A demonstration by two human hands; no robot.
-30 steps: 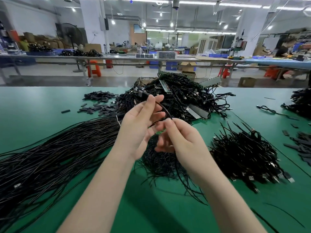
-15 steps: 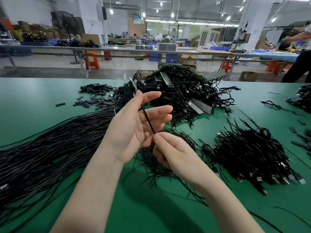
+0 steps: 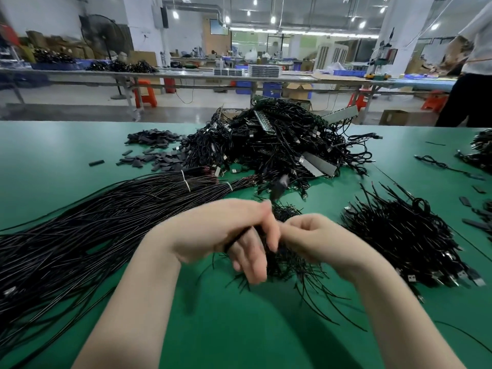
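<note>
Working over the green table [image 3: 239,336], we hold both hands together near the middle of the scene, fingers touching. The left hand [image 3: 221,230] is turned palm down with its fingers pointing toward the near edge, and it grips a thin black cable [image 3: 239,237]. A short dark length of the cable shows under the palm, between thumb and fingers, and runs right toward the point where the hands meet. The right hand [image 3: 322,241] lies just right of the left, its fingers curled inward against the left fingers. Motion blur hides the contact point, so we cannot tell whether the right hand pinches the cable.

Directly beneath the hands lies a loose heap of short wires [image 3: 298,270]. To the left, long tied bundles of cable [image 3: 93,230] fan across the table. On the far side sits a tangled pile of leads with plugs [image 3: 279,145], with small black sleeves [image 3: 159,155] scattered to its left. A further heap of plugged leads [image 3: 399,241] lies to the right, apart from the right hand.
</note>
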